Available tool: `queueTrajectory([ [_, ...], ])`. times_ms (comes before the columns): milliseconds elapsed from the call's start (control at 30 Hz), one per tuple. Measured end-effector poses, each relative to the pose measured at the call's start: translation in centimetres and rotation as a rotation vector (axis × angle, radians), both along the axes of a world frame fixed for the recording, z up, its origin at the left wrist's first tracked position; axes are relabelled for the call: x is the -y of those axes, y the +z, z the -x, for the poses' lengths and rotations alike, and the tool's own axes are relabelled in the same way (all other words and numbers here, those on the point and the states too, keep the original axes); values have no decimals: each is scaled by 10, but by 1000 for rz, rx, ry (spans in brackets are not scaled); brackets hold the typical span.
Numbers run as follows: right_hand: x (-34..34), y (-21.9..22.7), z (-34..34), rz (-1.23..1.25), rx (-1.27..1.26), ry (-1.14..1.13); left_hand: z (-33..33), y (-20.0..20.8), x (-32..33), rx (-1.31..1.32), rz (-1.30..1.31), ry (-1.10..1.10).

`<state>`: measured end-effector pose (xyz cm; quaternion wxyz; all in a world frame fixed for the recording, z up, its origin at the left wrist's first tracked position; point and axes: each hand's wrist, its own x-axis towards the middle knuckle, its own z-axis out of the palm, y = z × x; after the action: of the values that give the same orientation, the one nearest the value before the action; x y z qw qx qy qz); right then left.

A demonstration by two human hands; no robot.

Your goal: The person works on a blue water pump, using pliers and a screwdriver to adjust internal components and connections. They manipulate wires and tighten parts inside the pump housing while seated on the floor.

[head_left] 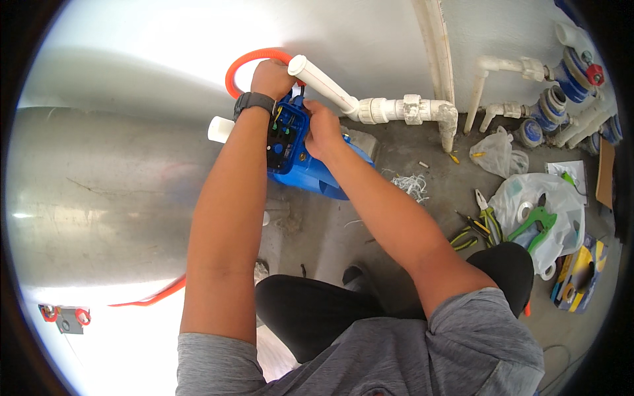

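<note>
Fingers [313, 107] at open blue box [302, 132]

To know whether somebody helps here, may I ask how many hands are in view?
2: the left hand beside the orange corrugated conduit, the right hand at the right side of the open blue terminal box.

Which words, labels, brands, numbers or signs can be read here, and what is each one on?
None can be quoted.
Yellow-and-blue cardboard box: printed, too small and blurred to read.
Slanted white plastic pipe: no legible text.
Open blue plastic housing: no legible text.
Blue round pipe fittings by the wall: any markings too small to read.
</note>
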<state>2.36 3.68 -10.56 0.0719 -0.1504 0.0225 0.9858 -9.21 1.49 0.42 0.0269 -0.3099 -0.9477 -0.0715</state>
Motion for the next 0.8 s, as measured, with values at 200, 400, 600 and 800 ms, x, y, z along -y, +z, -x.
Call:
queueTrajectory([
  [200, 2, -4, 11, -544, 87, -260, -2, 0, -2, -17, 13, -41],
  [400, -1, -3, 10, -34, -28, 7, -1, -1, -1, 32, -21, 20],
  [600, 0, -5, 9, -228, -42, -20, 4, -2, -2, 7, 13, -7],
  [800, -6, -6, 5, 1, -22, 116, 9, -5, 2, 4, 0, 13],
])
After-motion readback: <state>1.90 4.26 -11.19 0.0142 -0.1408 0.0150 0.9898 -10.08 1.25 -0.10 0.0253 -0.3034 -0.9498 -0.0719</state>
